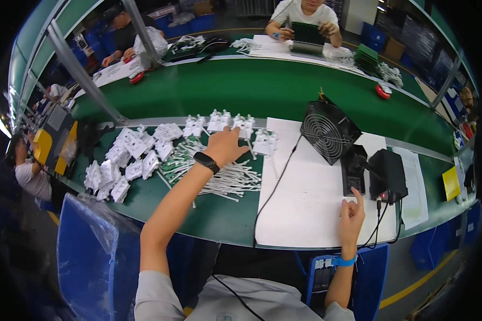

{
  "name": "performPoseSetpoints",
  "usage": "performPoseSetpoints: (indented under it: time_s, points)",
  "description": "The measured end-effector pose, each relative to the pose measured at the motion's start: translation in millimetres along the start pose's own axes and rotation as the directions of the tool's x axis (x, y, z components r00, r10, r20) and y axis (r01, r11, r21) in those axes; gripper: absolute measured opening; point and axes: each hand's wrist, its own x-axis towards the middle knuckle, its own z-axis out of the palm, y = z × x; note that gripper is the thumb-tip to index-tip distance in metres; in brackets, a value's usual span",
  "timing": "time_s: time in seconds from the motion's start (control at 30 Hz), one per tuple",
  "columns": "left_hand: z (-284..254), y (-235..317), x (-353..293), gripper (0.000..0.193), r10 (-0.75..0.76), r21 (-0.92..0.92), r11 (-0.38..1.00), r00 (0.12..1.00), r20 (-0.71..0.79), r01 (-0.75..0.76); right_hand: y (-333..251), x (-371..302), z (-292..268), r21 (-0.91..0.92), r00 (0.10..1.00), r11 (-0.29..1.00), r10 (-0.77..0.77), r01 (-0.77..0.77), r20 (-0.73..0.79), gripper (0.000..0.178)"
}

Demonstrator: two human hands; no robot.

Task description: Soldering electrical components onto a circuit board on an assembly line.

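Many white parts (120,154) lie piled left of my left hand (225,148), which reaches over white wires (231,182) to a back-row block (245,124) at its fingertips; whether it grips, I cannot tell. Likely a picking step, calling for a sure pinch. Well right of that block, my right hand (351,216), seemingly empty, points toward a black stand (351,174)

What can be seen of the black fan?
The black fan has a boxy housing and a round grille of concentric, metallic-looking rings facing roughly toward the camera. It sits askew at the far end of the white sheet, with a black cable at its left side. Neither the left hand nor the right hand touches it.
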Motion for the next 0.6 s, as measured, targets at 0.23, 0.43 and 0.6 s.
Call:
performPoseSetpoints:
  time_s: [0.23,0.43,0.6]
  points:
    - [-62.2,-70.9,1.4,0.074,0.012,-0.338,0.941,0.996,0.084,0.018,-0.7,0.2,3.1,0.041,0.999,0.998,-0.042,0.042,0.002,0.036]
    - [-94.4,-167.2,-41.9,0.088,-0.33,0.297,0.896,0.943,-0.051,0.33,-73.0,-21.9,31.8,0.088,0.924,0.976,-0.218,0.2,0.313,0.026]
    - [-73.8,-218.9,-59.4,0.098,-0.361,0.042,0.932,0.932,-0.016,0.361,-149.6,-43.0,123.7,0.31,0.679,0.883,-0.468,0.352,0.565,0.028]
